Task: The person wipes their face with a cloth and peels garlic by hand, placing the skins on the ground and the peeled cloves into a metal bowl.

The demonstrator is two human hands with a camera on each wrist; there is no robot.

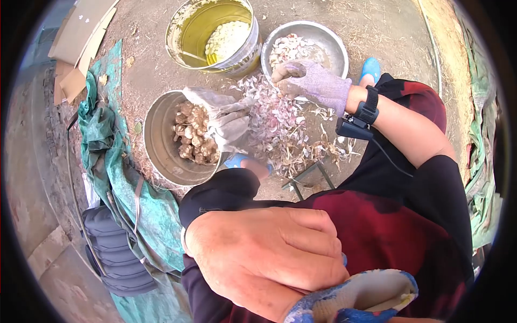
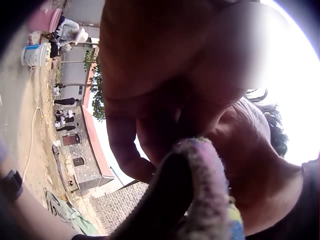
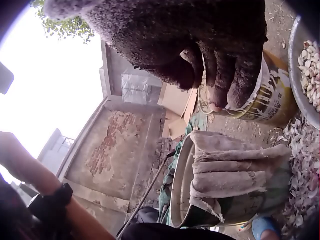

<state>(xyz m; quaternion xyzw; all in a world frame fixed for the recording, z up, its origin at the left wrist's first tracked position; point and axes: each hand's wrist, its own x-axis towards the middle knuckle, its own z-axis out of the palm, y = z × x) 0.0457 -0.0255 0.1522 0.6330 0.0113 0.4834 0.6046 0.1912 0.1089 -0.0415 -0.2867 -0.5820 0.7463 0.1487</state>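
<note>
My bare left hand [image 1: 269,258] is close to my lap and grips a blue-and-white work glove [image 1: 366,296]; in the left wrist view its fingers [image 2: 125,145] curl round the glove [image 2: 200,190]. My right hand [image 1: 301,81], in a purple-grey glove, hovers over the near rim of a steel bowl [image 1: 339,46] of garlic cloves. Its fingers [image 3: 220,95] are curled downward, and I cannot make out whether they hold anything. A heap of garlic skins [image 1: 280,126] lies under it.
A yellow bucket [image 1: 194,32] holds peeled cloves in liquid. A steel pail [image 1: 159,134] of garlic bulbs has a grey glove [image 1: 226,116] draped on its rim. Green tarp [image 1: 118,161] and cardboard [image 1: 81,37] lie left. Blue shoes [image 1: 370,69] flank the heap.
</note>
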